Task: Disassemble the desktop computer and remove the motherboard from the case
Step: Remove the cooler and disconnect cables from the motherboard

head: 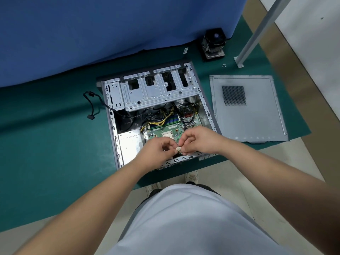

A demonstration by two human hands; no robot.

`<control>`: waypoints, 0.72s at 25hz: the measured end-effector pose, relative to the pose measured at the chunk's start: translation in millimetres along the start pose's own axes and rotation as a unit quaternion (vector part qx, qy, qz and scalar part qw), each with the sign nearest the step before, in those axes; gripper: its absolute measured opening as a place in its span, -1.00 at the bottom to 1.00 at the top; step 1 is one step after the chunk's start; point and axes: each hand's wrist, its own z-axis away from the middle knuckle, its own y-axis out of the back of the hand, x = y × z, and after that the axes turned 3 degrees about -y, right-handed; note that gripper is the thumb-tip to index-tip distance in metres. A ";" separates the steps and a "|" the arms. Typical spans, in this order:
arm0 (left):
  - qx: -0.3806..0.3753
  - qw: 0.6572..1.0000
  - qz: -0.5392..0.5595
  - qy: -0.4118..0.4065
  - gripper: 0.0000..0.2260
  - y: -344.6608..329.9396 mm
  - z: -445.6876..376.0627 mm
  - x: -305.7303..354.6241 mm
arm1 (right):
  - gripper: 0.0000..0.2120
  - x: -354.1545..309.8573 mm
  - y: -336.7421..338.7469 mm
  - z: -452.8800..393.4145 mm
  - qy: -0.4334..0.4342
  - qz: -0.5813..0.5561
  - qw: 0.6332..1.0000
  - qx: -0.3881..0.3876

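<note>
**Pinching a small pale connector over the open case**

Lying on its side on the green mat (55, 144), side open upward: the computer case (117, 144). Sitting inside at the near right of the case, with yellow and black cables (161, 120) trailing over its far-left part: the green motherboard (173, 128). Hovering just above the near edge of the case, fingers curled: the left hand (156, 150) and the right hand (198, 140), both pinching a small pale connector (178, 148) between the fingertips, almost touching one another. Lying flat to the right of the case, well apart from the hands: the removed side panel (257, 116). Standing at the far right by the blue cloth (92, 34): a cooler fan (214, 45), with two small screws (224, 65) near it. Trailing onto the mat left of the case: a loose black cable (91, 105).
</note>
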 end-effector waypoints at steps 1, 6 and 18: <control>-0.006 1.000 -0.010 -0.009 -0.96 1.4 0.9 0.5 | -0.86 0.9 -1.6 -1.8 0.001 0.000 1.000 0.000; -0.002 1.000 -0.017 -0.013 -0.92 -1.7 4.8 0.0 | -0.86 3.7 -5.1 -10.1 0.003 0.069 0.998 0.007; 0.061 0.996 -0.071 0.000 -0.82 -10.4 6.7 1.9 | -0.79 7.5 -7.8 -5.1 0.013 -0.076 0.997 -0.007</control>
